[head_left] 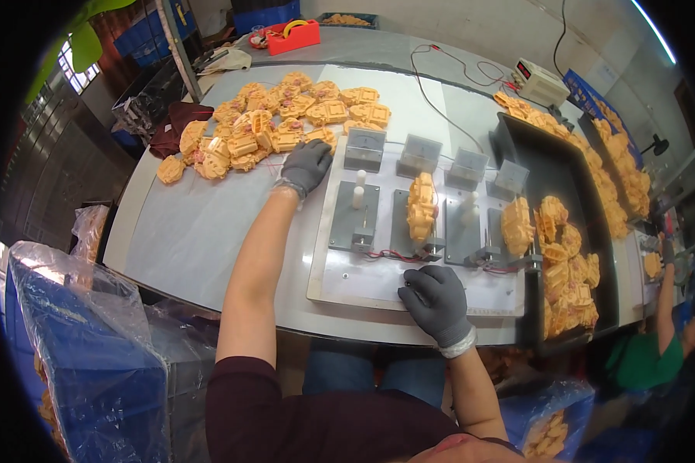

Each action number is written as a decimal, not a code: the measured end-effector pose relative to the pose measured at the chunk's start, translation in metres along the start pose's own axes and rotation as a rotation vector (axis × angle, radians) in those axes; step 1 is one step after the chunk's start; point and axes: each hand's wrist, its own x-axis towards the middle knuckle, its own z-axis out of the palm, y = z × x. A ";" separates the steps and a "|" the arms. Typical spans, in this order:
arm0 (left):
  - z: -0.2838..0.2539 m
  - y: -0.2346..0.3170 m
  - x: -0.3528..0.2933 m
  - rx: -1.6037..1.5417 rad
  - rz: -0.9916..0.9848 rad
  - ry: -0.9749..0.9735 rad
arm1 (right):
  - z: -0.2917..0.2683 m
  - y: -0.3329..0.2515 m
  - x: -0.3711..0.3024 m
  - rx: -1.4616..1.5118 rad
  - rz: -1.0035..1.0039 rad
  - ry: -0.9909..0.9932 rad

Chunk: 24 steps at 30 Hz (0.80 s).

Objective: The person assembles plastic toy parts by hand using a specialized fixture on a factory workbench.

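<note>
My left hand [307, 166], in a grey glove, reaches to the right front end of a pile of yellow plastic housings [249, 137]. Its fingers lie stretched against the nearest housing [321, 136]; no grip on it shows. At the front of a white test board [363, 285], my right hand [438, 303], also gloved, has its fingers curled in, and what they hold, if anything, is hidden. The board carries several grey fixtures with small clear-faced meters [364, 148]. One housing [422, 207] stands upright in the second fixture, another [517, 226] in the rightmost.
Right of the board is a black tray [608, 289] with more housings. Behind stand a power supply [543, 82] with thin cables and a red tape dispenser [294, 38]. Plastic-lined blue bins [85, 363] flank me. A co-worker in green [645, 359] works at far right.
</note>
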 end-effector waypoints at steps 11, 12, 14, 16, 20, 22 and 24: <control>-0.050 0.011 -0.186 -0.236 -0.113 0.329 | -0.004 0.000 -0.004 0.084 0.036 0.053; -0.057 0.013 -0.204 -0.270 -0.146 0.342 | -0.005 -0.002 -0.004 0.100 0.054 0.030; -0.054 0.010 -0.233 -0.377 -0.224 0.359 | -0.004 -0.002 -0.006 0.112 0.058 0.043; -0.056 0.018 -0.244 -0.492 -0.302 0.370 | -0.003 0.002 -0.009 0.110 0.084 0.036; -0.060 0.023 -0.253 -0.267 -0.373 0.480 | -0.002 0.004 -0.010 0.081 0.104 0.003; -0.059 0.013 -0.255 0.089 -0.596 0.480 | -0.001 0.003 -0.010 0.072 0.098 0.007; -0.066 0.005 -0.251 0.190 -0.681 0.348 | -0.002 0.002 -0.009 0.069 0.098 -0.002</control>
